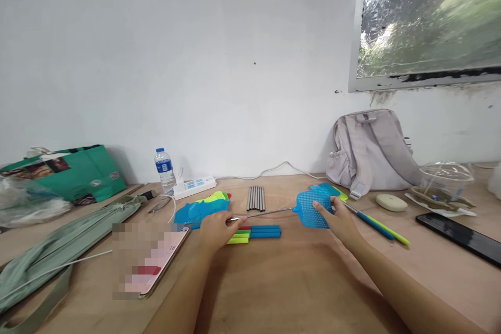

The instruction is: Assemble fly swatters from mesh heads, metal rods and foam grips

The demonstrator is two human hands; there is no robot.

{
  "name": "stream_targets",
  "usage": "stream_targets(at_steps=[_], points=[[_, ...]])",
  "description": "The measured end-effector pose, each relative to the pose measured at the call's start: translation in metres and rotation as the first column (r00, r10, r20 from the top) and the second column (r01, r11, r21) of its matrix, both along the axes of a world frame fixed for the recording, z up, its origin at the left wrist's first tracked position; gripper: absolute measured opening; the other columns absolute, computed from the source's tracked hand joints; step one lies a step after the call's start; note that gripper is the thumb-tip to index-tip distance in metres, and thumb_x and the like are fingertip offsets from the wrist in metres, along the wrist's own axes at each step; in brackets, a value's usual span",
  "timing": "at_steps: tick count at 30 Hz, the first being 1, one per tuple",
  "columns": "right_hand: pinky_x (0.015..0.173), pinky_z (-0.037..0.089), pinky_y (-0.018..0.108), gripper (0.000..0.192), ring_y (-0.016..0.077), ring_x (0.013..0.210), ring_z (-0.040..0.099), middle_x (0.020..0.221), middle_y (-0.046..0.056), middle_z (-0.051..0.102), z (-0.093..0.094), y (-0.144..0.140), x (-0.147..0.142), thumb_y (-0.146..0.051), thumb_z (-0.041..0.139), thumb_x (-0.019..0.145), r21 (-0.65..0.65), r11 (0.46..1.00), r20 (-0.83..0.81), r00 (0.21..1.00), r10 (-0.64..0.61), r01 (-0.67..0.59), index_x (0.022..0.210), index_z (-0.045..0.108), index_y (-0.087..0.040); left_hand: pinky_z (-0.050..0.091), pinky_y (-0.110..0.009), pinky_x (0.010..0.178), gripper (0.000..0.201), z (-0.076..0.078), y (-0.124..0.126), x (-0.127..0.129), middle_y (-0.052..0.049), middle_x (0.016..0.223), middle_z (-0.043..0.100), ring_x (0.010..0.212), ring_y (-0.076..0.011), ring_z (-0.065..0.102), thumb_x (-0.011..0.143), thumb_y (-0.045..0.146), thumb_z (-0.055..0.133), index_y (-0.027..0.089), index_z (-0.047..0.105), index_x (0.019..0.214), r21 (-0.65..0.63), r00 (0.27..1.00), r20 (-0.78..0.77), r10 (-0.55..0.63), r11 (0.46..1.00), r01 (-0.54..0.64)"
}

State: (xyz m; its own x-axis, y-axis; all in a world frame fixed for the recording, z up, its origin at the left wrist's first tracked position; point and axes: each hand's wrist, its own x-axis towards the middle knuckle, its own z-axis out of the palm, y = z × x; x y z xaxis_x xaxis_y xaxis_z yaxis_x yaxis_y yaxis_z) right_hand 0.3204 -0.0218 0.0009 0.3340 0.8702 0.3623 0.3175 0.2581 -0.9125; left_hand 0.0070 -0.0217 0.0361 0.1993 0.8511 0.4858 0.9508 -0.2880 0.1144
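Note:
My left hand [217, 232] is closed on the thin metal rod [270, 213] of a fly swatter. My right hand [340, 218] grips the far side of its blue mesh head [311, 210], so the rod spans the two hands. Below it, several blue, green, yellow and red handle grips [265, 232] lie side by side, partly hidden by my left hand. Behind the rod stands a row of metal tubes [256, 199]. Loose blue and yellow swatter heads [201, 211] lie beyond my left hand. Fly swatters with blue and yellow handles [376, 224] rest beside my right hand.
A phone [164, 263] and a grey-green bag [74, 245] lie left, near a power strip [195, 186] and water bottle [164, 167]. On the right are a backpack [370, 154], a beige oval case [391, 202], a black phone [460, 237] and a clear plastic container [446, 177].

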Motion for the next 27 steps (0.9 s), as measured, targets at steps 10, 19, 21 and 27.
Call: stream_targets(at_steps=[10, 19, 21, 27], points=[[0.065, 0.05, 0.035, 0.037, 0.0213, 0.077, 0.059, 0.084, 0.005, 0.06, 0.0018, -0.0025, -0.002, -0.053, 0.055, 0.068, 0.008, 1.0, -0.018, 1.0, 0.008, -0.007, 0.086, 0.047, -0.021, 0.022, -0.025, 0.049, 0.05, -0.0008, 0.0001, 0.0008, -0.003, 0.064, 0.061, 0.059, -0.0166, 0.054, 0.077, 0.06, 0.034, 0.021, 0.06, 0.061, -0.033, 1.0, -0.019, 0.006, 0.999, -0.007], [0.062, 0.048, 0.032, 0.038, 0.02, 0.073, 0.058, 0.08, 0.004, 0.059, 0.0068, -0.0069, -0.0053, -0.053, 0.057, 0.065, -0.008, 1.0, -0.044, 0.999, -0.01, 0.01, 0.083, 0.047, -0.02, 0.021, -0.025, 0.049, 0.053, -0.0012, 0.0018, 0.0012, -0.003, 0.066, 0.062, 0.061, -0.0164, 0.053, 0.076, 0.063, 0.033, 0.02, 0.06, 0.062, -0.065, 1.0, -0.018, 0.021, 0.998, -0.023], [0.062, 0.048, 0.031, 0.039, 0.0197, 0.073, 0.058, 0.079, 0.004, 0.059, 0.0067, -0.0067, -0.0053, -0.053, 0.058, 0.064, -0.002, 1.0, -0.053, 0.999, 0.0, 0.0, 0.082, 0.047, -0.02, 0.021, -0.025, 0.05, 0.053, 0.0, 0.0011, 0.0019, -0.003, 0.067, 0.062, 0.063, -0.0164, 0.053, 0.075, 0.064, 0.034, 0.02, 0.06, 0.062, -0.074, 0.999, -0.016, 0.028, 0.997, -0.029], [0.059, 0.044, 0.029, 0.038, 0.018, 0.069, 0.055, 0.077, 0.003, 0.058, 0.0073, -0.0074, -0.0053, -0.051, 0.058, 0.063, 0.018, 0.998, -0.003, 0.998, -0.059, 0.059, 0.08, 0.049, -0.019, 0.02, -0.025, 0.05, 0.053, 0.0007, -0.0006, 0.0031, -0.003, 0.068, 0.062, 0.063, -0.0149, 0.053, 0.076, 0.063, 0.033, 0.019, 0.06, 0.063, -0.086, 0.999, -0.02, 0.034, 0.996, -0.036]])
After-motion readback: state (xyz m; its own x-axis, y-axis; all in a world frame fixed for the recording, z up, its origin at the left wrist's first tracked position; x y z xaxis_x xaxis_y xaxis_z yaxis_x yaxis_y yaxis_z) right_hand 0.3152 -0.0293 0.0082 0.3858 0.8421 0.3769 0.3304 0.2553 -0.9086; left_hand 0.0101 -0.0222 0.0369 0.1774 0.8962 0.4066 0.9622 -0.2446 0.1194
